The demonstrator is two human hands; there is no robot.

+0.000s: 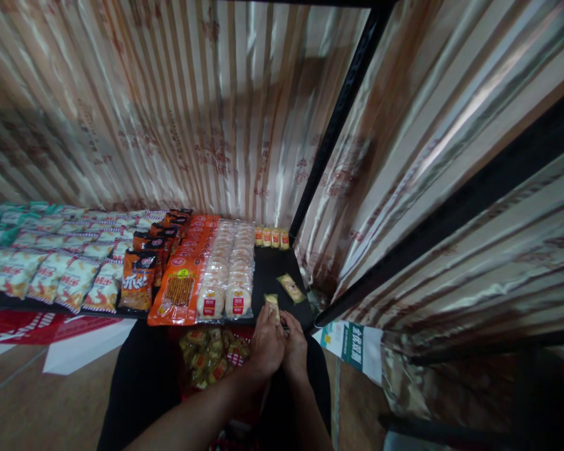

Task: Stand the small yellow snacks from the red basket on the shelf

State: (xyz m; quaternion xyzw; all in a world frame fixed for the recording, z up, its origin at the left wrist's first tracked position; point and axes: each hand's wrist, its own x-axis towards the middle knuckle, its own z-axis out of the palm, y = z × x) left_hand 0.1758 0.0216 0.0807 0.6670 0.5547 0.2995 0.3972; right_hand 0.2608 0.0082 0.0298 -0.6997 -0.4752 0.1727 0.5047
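Observation:
My left hand [267,343] is closed around a small wrapped snack in a yellowish clear packet [271,303], over the front edge of a black shelf [271,270]. Right beside it, almost touching, my right hand [294,346] has its fingers curled in; whatever they hold is hidden. A second packet of the same look [291,287] lies slanted on the shelf just beyond my right hand. At the back of the shelf stands a short row of small yellow packets with red labels [271,237]. Between my legs an open bag of yellow-wrapped snacks [207,358] sits below the shelf.
Left of my hands stand rows of round white crackers [238,294], orange stick-snack bags [176,294], orange-and-black bags [138,282] and several white snack bags [70,282]. Black metal posts [326,138] and striped plastic sheeting [207,113] close off the back and right. A printed carton [357,347] lies at right.

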